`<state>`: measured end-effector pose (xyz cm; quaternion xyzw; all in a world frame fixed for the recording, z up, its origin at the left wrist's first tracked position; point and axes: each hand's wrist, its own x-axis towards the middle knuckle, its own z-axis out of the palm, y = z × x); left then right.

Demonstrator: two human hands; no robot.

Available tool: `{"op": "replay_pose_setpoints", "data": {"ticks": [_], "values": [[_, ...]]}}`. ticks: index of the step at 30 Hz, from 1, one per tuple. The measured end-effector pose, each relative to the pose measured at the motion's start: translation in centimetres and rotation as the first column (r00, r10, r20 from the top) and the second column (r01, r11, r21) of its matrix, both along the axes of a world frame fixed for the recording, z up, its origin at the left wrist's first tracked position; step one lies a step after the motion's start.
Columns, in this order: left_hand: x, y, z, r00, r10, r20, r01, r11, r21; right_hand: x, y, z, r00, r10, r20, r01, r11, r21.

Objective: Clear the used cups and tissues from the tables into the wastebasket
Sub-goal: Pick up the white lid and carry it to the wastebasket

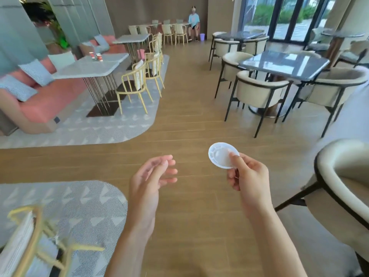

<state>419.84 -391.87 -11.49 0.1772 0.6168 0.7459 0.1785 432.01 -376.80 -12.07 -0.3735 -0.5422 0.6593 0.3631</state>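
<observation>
Lid (221, 155): white, round, ribbed plastic, pinched by right hand (248, 176) fingers; left hand (151, 176) loose, empty.

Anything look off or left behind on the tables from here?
Two red cups stand uncleared on the light table at left. The right hand pinches a loose white lid with no cup; the left hand holds nothing.

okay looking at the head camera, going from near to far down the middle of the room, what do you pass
Left hand and right hand pinching a white lid → bare wood floor → small purple wastebasket by the far wall, beside a seated person.
</observation>
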Motion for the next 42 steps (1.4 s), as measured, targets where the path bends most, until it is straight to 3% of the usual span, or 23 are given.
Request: {"op": "replay_pose_setpoints", "data": {"ticks": [11, 17, 22, 30, 37, 42], "values": [[-18.1, 18.5, -0.6, 0.999, 0.048, 0.014, -0.048, 0.999, -0.002, -17.5, 17.3, -0.4, 0.998, 0.033, 0.059, -0.031, 0.999, -0.033], [-30.1, 30.5, -2.9, 0.998, -0.025, 0.049, 0.027, 0.999, -0.030, -29.3, 28.4, -2.1, 0.996, 0.007, 0.091, -0.006, 1.000, -0.012], [-41.2, 41.0, -1.0, 0.995, -0.097, 0.023, 0.098, 0.994, -0.038, -39.6, 38.3, -0.5, 0.993, 0.032, 0.117, -0.036, 0.999, 0.030], [-53.3, 55.6, -0.3, 0.985, -0.170, 0.007, 0.170, 0.983, -0.067, -50.4, 52.4, -0.9, 0.990, -0.071, 0.119, 0.067, 0.997, 0.037], [-63.3, 71.1, -3.1, 0.989, -0.141, 0.042, 0.145, 0.983, -0.109, -60.8, 68.8, -3.6, 0.990, -0.084, 0.117, 0.082, 0.996, 0.023], [-71.6, 82.3, -0.9, 0.996, -0.086, 0.028, 0.088, 0.992, -0.089, -70.1, 81.1, -1.1, 0.996, -0.036, 0.085, 0.032, 0.999, 0.040]]}}
